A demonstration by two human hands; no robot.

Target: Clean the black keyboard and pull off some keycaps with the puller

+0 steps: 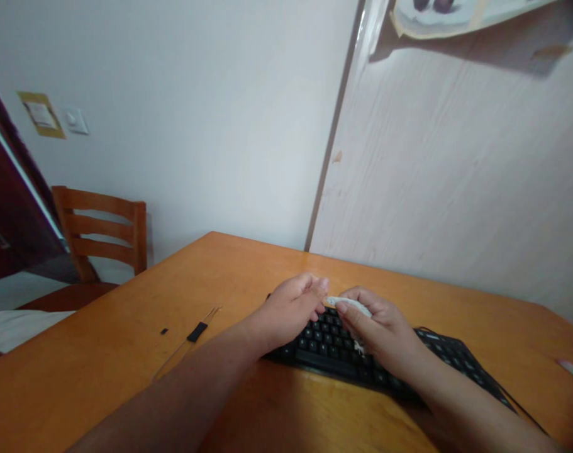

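A crumpled white piece that looks like tissue (350,304) is pinched between the thumb and fingers of my right hand (383,328); a ragged white bit also shows below that palm. My left hand (290,307) has its fingers curled together around the tissue's left end, though the exact grip is partly hidden. Both hands are above a black keyboard (326,355), which lies on the wooden table (248,270). My hands and forearms cover parts of the keys.
Left of my left forearm lie a black rectangular piece with thin cords (197,331) and a tiny black piece (164,331). A cable (526,409) runs along the keyboard's right side. Beyond the table are a wooden chair (102,226) and the wall (211,126).
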